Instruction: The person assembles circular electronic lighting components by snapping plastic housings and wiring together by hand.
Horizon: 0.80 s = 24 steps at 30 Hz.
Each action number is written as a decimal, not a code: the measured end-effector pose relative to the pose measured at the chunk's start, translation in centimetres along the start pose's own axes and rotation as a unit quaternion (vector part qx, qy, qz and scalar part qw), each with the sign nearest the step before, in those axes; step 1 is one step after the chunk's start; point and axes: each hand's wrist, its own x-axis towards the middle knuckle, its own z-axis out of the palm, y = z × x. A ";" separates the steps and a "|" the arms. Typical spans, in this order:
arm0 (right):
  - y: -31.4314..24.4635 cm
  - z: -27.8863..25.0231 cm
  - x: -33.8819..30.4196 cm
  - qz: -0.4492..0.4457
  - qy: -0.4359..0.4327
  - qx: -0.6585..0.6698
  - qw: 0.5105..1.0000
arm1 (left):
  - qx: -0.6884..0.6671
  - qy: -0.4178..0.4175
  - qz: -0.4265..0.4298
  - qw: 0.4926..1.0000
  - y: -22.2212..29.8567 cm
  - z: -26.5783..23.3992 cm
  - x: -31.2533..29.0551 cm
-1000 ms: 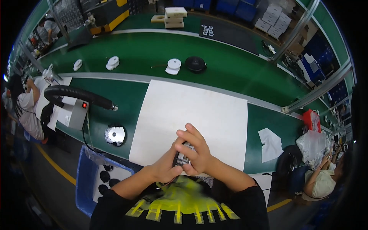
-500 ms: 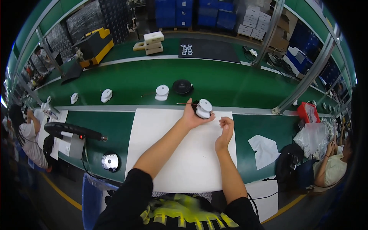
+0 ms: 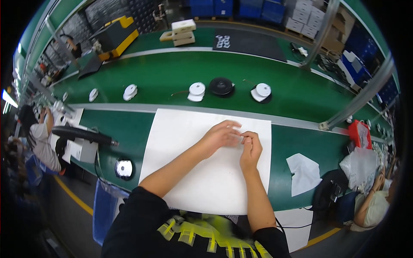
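Observation:
Over the white sheet (image 3: 202, 180) my two hands are close together. My left hand (image 3: 218, 138) has its fingers stretched out and apart, slightly blurred, with no part held in it that I can see. My right hand (image 3: 251, 151) is closed, thumb against the fingers; a small pale, see-through bit shows by its fingertips, too blurred to name. Beyond them, on the green belt (image 3: 167, 73), a round white part on a black base (image 3: 261, 92) lies with a thin wire. Left of it are a black round part (image 3: 221, 87) and a white part with a wire (image 3: 197, 91).
More white parts (image 3: 130, 92) lie along the belt to the left. A black flexible hose (image 3: 86, 134) and a silver-white round part (image 3: 124, 168) are on the left of the bench. At right are a white cloth (image 3: 304, 173), a red bin (image 3: 360, 133) and a co-worker (image 3: 372, 205).
The white part with the black base has left my left hand and now lies on the belt. My left hand has come back toward me, beside my right hand. The view has shifted.

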 end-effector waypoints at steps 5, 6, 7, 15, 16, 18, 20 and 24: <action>0.0 0.9 -0.6 0.019 -0.034 -0.039 0.998 | 0.172 0.140 0.112 0.969 -2.7 -5.0 -13.6; 0.5 0.9 -0.7 0.049 -0.046 -0.071 0.995 | 0.176 0.167 0.108 0.964 -3.8 -5.8 -15.4; 0.7 1.5 -0.3 0.046 -0.044 -0.073 0.995 | 0.178 0.198 0.100 0.959 -5.0 -6.0 -17.5; 1.5 8.6 16.8 -0.032 -0.244 -0.539 0.806 | 0.306 0.262 0.137 0.905 -9.9 -5.8 -23.0; 1.8 9.5 18.7 -0.034 -0.243 -0.540 0.805 | 0.373 0.245 0.165 0.880 -9.7 -5.7 -22.9; 2.6 11.2 21.6 0.120 -0.372 -0.557 0.733 | 0.357 0.255 0.169 0.882 -9.9 -5.8 -22.8; 6.2 10.6 23.6 0.141 -0.392 -0.530 0.739 | 0.341 0.265 0.173 0.885 -10.1 -5.9 -22.6; 6.7 7.8 24.1 0.124 -0.399 -0.470 0.777 | 0.214 0.273 0.182 0.920 -10.4 -5.9 -23.6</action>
